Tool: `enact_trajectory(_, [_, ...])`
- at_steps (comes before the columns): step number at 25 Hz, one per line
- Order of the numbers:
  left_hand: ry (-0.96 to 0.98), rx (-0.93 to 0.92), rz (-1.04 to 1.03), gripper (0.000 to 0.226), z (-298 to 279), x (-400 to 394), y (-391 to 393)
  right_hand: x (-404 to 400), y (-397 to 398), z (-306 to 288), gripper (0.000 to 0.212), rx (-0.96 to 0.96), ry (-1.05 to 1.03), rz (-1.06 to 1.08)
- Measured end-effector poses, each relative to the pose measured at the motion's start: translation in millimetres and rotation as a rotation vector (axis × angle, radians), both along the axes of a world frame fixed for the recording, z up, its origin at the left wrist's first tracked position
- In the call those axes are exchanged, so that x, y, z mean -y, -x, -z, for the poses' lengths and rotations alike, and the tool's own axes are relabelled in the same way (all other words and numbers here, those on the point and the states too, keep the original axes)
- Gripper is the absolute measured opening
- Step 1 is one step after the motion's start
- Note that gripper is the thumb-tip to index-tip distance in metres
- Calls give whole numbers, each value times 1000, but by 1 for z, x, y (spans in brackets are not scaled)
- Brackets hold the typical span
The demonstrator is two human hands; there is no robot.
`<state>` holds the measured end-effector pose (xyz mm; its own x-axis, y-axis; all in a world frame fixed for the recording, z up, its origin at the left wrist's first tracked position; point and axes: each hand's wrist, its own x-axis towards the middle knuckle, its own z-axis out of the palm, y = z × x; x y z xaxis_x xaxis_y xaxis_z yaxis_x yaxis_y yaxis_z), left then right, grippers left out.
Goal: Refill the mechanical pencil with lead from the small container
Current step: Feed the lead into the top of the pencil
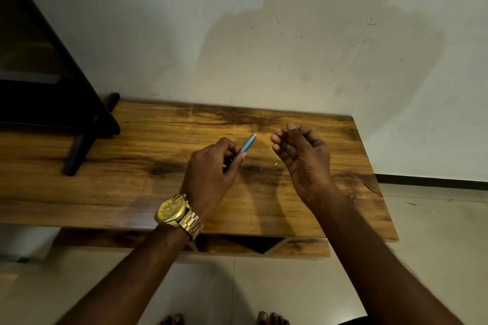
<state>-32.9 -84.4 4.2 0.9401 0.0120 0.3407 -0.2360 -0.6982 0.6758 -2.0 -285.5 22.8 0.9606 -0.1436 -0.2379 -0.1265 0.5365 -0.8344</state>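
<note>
1. The surface [148,177] is a long slab of varnished wood, grain running lengthwise with dark knots, smooth and slightly glossy; it spreads under both hands and ends in an open edge just right of the right hand, so any small round part that rolls could drop to the tiled floor
2. The left hand [214,166], a gold metal watch [173,210] at its wrist, is closed around the mechanical pencil [247,143], a slim blue plastic barrel that slants up and away from its fingertips toward the right hand; a loose pinch on so smooth a tube could let it twist as lead goes in
3. The right hand [303,158] hovers cupped, fingers curled; a thin dark sliver may lie in them, but I cannot tell whether it grips lead. Lead this fine likely snaps if pressed off-axis
4. Between the hands, nearer the right one, lie a small dark blue piece [262,169] and a tiny pale piece [276,164], probably pencil cap parts; either is easily brushed away
5. The small container is not visible
</note>
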Motion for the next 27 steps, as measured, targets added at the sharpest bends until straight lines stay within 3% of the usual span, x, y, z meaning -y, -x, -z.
enact_trajectory(4, [65, 37, 3, 17, -1, -2, -1, -10, 4, 0, 9, 57, 11, -70])
enact_trajectory(18, [20, 36, 23, 18, -3, 0, 1, -7, 5, 4, 15, 126, 117, -143])
enact_trajectory(27, [-3, 50, 39, 17, -3, 0, 1, -8, 5, 4, 7, 142, 158, -142])
